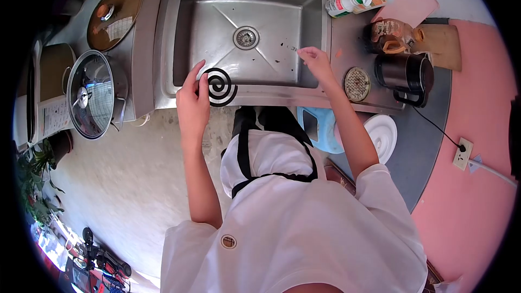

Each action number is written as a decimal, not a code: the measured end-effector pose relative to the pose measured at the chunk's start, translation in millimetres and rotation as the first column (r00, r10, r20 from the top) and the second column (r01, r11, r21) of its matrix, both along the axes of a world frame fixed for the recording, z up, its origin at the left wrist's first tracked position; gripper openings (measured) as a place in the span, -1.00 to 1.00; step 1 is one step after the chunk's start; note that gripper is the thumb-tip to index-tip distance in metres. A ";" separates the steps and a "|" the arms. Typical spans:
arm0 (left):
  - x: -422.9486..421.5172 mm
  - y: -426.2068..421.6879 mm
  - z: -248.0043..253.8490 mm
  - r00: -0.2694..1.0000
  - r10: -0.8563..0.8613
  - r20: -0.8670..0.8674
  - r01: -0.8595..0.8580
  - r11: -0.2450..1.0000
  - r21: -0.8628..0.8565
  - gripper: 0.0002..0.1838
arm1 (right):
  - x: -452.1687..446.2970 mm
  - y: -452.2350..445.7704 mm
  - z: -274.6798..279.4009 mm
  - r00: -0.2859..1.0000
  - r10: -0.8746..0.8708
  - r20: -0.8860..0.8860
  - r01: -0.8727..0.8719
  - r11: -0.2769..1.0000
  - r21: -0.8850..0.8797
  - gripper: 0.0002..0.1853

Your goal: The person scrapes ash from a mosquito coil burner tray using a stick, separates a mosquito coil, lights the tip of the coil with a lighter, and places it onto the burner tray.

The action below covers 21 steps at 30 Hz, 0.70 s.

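Coil [220, 90], pinched at its edge by the left hand [194, 93], may snap if over-squeezed while the right hand [316, 62] pinches an unclear small piece [294, 49].

No readable text, bottle label [337, 6] (too small)

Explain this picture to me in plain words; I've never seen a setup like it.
There is no machine here, just a person's two bare hands. The only picture comes from a camera worn on the head, looking forward and down, so you see the wearer's own arms.

The left hand holds a black coil at the near edge of the sink. The right hand pinches a small piece, too tiny to identify.

On the counter to the right are a round tin, a kettle and a brown jug. To the left is a pot.
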State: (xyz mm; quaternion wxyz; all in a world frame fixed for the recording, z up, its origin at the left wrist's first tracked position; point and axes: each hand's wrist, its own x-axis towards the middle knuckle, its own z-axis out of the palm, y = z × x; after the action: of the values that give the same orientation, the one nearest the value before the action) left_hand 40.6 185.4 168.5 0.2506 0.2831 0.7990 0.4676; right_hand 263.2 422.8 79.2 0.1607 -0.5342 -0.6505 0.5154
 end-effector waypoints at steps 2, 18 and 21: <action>-4.5 -2.7 -12.0 0.999 0.035 -0.004 -0.034 0.998 0.058 -0.69 | 21.5 -5.3 -16.3 0.998 -0.060 0.020 0.061 0.996 -0.067 -0.69; 19.0 28.2 -19.5 0.990 -0.094 0.108 0.100 0.994 -0.046 -0.71 | 95.4 145.5 -73.2 0.869 -0.482 0.112 0.457 0.868 0.193 -0.62; 29.0 42.4 -25.2 0.986 -0.125 0.113 0.128 0.992 -0.016 -0.69 | 94.8 141.1 -84.6 0.860 -0.497 0.115 0.428 0.825 0.369 -0.57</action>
State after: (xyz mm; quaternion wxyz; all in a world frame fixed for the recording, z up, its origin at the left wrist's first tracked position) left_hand 69.6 227.8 143.3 0.3272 0.3038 0.7695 0.4567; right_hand 357.9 563.9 -5.4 0.3003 -0.6922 -0.5907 0.2861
